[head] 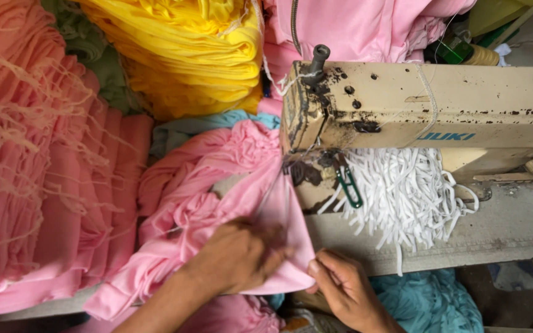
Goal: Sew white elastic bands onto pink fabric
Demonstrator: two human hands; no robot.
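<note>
- Pink fabric piece (pixel 229 185): soft knit, crumpled and bunched at left, pulled flat into a smooth tapering panel twd the near edge of the worktop (pixel 495 228); lies in front of and under the head end of the sewing machine (pixel 414 111).
- Left hand (pixel 239 256): palm down on the fabric, fingers curled and pressing it flat; grip closed onto the cloth.
- Right hand (pixel 340 290): at the near corner of the pink panel, thumb and fingers pinching the edge; grip closed on the fabric.
- Sewing machine: cream, chipped w/ dark spots, fills far right; its needle area sits right above the fabric's far end, so the stitch point is mostly hidden.
- White elastic strips (pixel 402 197): loose heap under the machine arm, just right of the fabric, spilling over the worktop edge.
- Green clip (pixel 348 184) hangs by the machine head.
- Stacks: peach-pink (pixel 38 154) at left, yellow (pixel 186 49) far, more pink (pixel 365 28) behind machine.
- Teal cloth (pixel 427 302) near right, below worktop.
</note>
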